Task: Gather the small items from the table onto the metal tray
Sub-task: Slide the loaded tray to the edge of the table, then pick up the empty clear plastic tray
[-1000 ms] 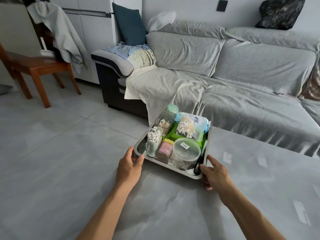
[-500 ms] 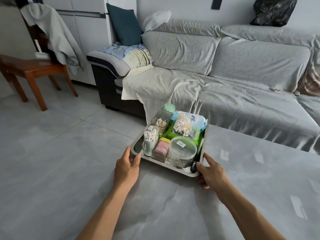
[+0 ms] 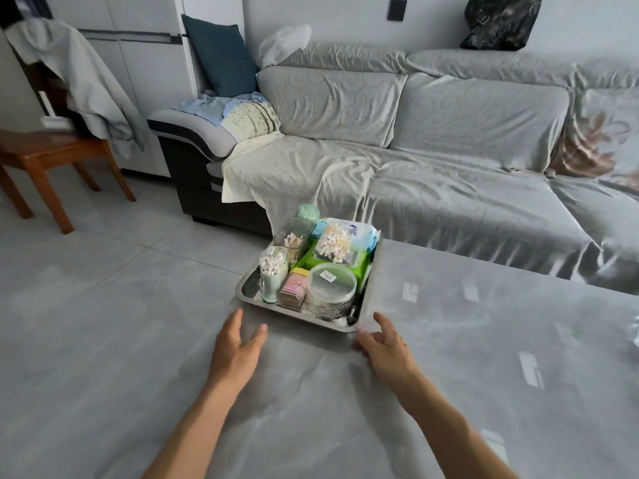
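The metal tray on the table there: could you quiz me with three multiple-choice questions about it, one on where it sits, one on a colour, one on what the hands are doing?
1. Where does the metal tray sit on the table?
A. At the far corner nearest the sofa
B. In the middle
C. On the near edge by the person

2. What colour is the lid of the small box at the front of the tray?
A. Blue
B. Black
C. Pink

3. What are the left hand and right hand doing?
A. Both lifting the tray
B. Both open, just short of the tray
C. One holding a jar

Answers:
1. A, since the tray lies at the table's far corner, with the sofa behind.
2. C, the box top shows pink.
3. B, the fingers are spread and a gap shows before the rim.
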Tool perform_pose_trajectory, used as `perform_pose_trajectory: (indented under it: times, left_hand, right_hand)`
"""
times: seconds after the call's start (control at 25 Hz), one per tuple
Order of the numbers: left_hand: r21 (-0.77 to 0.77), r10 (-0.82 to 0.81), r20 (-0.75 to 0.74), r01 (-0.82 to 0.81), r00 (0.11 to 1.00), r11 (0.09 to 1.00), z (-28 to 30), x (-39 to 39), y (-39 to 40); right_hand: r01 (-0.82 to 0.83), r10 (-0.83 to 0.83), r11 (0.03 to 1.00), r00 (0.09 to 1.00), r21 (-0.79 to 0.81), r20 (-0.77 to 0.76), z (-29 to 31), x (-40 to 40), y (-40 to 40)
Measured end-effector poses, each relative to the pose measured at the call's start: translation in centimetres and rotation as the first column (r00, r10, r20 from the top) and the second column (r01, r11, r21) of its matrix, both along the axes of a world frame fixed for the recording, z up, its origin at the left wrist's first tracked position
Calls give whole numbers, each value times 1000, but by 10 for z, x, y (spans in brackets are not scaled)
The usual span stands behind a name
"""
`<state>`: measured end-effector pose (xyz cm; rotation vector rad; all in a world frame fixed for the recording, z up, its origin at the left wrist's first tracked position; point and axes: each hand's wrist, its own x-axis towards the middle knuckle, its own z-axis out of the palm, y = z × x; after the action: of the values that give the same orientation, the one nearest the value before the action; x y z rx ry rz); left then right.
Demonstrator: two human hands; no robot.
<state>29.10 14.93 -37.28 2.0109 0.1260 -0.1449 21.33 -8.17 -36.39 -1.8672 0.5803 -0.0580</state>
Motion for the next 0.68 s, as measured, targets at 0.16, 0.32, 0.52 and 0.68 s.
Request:
perform_pose_trajectory:
  times: [0.16, 0.32, 0.52, 0.68]
  left_hand:
    - [120, -100, 74, 90, 992, 989, 12, -57, -28]
    - [274, -428, 186, 371, 885, 887, 28, -95, -88]
    - [284, -564, 164, 509, 809, 812, 53, -133, -218]
    - [252, -649, 157, 605, 745, 756, 53, -166, -328]
  right_hand:
    - [6, -9, 993, 1000, 120, 24, 0, -46, -8]
    - [108, -121, 919, 993, 380, 10, 12, -83, -51]
    - [360, -371, 875, 928, 323, -28, 23, -151, -177]
    - [470, -478, 850, 878, -238, 28, 26, -198, -271]
